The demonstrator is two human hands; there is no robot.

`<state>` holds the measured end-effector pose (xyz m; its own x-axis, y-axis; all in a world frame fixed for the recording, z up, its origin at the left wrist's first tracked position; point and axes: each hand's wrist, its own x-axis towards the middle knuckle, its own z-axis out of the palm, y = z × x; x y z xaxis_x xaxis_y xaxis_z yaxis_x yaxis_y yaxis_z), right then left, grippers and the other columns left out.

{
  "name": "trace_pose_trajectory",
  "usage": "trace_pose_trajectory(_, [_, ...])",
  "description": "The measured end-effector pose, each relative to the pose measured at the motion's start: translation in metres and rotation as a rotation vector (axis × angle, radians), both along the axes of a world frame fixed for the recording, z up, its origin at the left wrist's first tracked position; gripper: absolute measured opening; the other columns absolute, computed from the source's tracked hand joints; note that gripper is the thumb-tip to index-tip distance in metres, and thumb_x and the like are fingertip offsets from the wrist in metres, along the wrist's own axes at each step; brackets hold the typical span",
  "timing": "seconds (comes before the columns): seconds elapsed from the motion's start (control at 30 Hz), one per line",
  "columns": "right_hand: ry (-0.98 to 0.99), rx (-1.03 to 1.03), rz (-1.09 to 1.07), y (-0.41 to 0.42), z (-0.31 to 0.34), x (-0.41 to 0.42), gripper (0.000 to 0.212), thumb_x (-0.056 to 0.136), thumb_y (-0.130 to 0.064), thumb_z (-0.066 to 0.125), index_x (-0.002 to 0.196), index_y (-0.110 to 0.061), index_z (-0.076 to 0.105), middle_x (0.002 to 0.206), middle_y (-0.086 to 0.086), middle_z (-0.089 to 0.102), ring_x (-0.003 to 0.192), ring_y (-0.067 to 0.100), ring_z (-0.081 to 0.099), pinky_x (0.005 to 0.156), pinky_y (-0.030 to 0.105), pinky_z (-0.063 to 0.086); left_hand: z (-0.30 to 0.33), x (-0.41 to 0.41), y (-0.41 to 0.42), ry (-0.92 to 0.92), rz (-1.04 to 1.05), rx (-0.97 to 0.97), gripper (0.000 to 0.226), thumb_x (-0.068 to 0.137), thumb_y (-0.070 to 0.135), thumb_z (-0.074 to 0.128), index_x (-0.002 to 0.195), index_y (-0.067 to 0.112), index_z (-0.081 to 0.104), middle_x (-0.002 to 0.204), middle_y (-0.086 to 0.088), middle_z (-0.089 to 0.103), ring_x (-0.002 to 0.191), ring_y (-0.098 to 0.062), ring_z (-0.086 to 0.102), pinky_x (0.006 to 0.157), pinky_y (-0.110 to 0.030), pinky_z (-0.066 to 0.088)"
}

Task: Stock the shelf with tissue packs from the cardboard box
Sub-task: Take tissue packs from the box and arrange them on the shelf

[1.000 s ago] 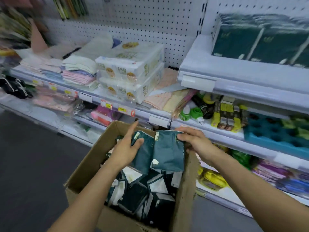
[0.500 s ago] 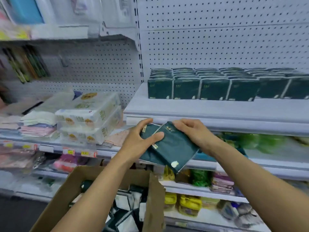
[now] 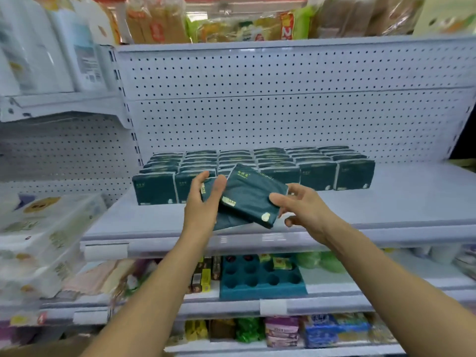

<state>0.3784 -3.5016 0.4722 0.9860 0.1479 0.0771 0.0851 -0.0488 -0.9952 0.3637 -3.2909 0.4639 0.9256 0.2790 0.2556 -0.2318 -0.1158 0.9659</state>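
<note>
Two tissue packs [image 3: 251,199] sit between my hands above the shelf [image 3: 386,210]: left hand [image 3: 206,202] grips the lower one at 9 o'clock, right hand [image 3: 301,207] pinches the upper one at 3. Stocked packs [image 3: 353,173] stand at 12. Box corner [image 3: 38,349] at 7.

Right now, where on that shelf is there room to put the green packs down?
The shelf is bare in front of the row of tissue packs and right of its last pack. The back left is crowded. The left hand and right hand hold two packs above the front strip.
</note>
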Motion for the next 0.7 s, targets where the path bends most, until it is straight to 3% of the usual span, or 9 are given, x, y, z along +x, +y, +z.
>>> trace_pose_trajectory(0.07, [-0.012,0.012,-0.054,-0.023,0.0,0.014,0.028,0.085,-0.021,0.074,0.106,-0.007,0.06,0.082,0.006,0.066,0.061,0.013,0.057,0.05,0.028,0.039,0.001,0.015,-0.019,0.055,-0.027,-0.049,0.035,0.095,0.062,0.039,0.125,0.045,0.041,0.124,0.023,0.045,0.093,0.009,0.043,0.067,-0.018,0.037])
trace_pose_trajectory(0.1, [-0.016,0.011,-0.088,-0.035,-0.001,0.021,0.031,0.085,-0.02,0.075,0.108,-0.008,0.058,0.081,0.006,0.067,0.062,0.013,0.057,0.05,0.028,0.039,0.0,0.023,-0.026,0.074,-0.027,-0.055,0.033,0.098,0.058,0.038,0.127,0.044,0.04,0.123,0.022,0.045,0.094,0.009,0.044,0.069,-0.019,0.039])
trace_pose_trajectory(0.2, [-0.024,-0.02,-0.178,-0.077,-0.004,0.041,0.038,0.083,-0.018,0.077,0.113,-0.005,0.057,0.082,0.005,0.07,0.065,0.014,0.059,0.052,0.028,0.04,-0.004,0.046,-0.045,0.097,0.032,-0.038,0.036,0.1,0.033,0.052,0.134,0.04,0.042,0.146,0.009,0.039,0.122,-0.015,0.05,0.098,-0.037,0.048])
trace_pose_trajectory(0.23, [-0.023,-0.039,-0.199,-0.092,-0.006,0.047,0.039,0.081,-0.018,0.078,0.113,-0.005,0.059,0.085,0.008,0.071,0.068,0.016,0.059,0.052,0.028,0.04,-0.006,0.051,-0.05,0.106,0.033,-0.033,0.041,0.099,0.024,0.054,0.135,0.039,0.042,0.147,0.007,0.037,0.122,-0.019,0.05,0.097,-0.037,0.048])
trace_pose_trajectory(0.3, [-0.016,-0.095,-0.228,-0.123,-0.01,0.056,0.036,0.079,-0.016,0.08,0.108,-0.007,0.063,0.093,0.015,0.072,0.073,0.019,0.059,0.055,0.029,0.039,-0.009,0.057,-0.061,0.108,0.015,-0.038,0.047,0.099,0.018,0.055,0.138,0.039,0.04,0.144,0.007,0.04,0.114,-0.02,0.056,0.08,-0.029,0.053])
trace_pose_trajectory(0.43, [-0.026,-0.24,-0.282,-0.168,-0.016,0.066,0.03,0.078,-0.012,0.08,0.104,-0.019,0.066,0.083,0.004,0.065,0.072,0.016,0.056,0.058,0.03,0.039,-0.018,0.067,-0.079,0.093,-0.007,-0.076,0.061,0.094,0.015,0.064,0.144,0.038,0.036,0.136,0.006,0.044,0.105,-0.018,0.06,0.061,-0.02,0.055])
trace_pose_trajectory(0.6, [-0.113,-0.26,-0.312,-0.185,-0.024,0.092,0.032,0.083,-0.011,0.076,0.11,-0.023,0.065,0.078,0.005,0.056,0.069,0.014,0.053,0.059,0.022,0.041,-0.022,0.08,-0.103,0.134,0.021,-0.166,0.044,0.089,0.014,0.071,0.124,0.026,0.048,0.121,-0.003,0.059,0.099,-0.019,0.064,0.077,-0.032,0.057])
trace_pose_trajectory(0.7, [-0.183,-0.33,-0.323,-0.183,-0.031,0.113,0.03,0.084,-0.015,0.075,0.112,-0.023,0.066,0.085,0.01,0.055,0.076,0.019,0.052,0.064,0.028,0.046,-0.024,0.086,-0.113,0.12,0.035,-0.184,0.034,0.089,0.015,0.071,0.114,0.025,0.051,0.117,-0.001,0.062,0.096,-0.013,0.063,0.069,-0.023,0.052])
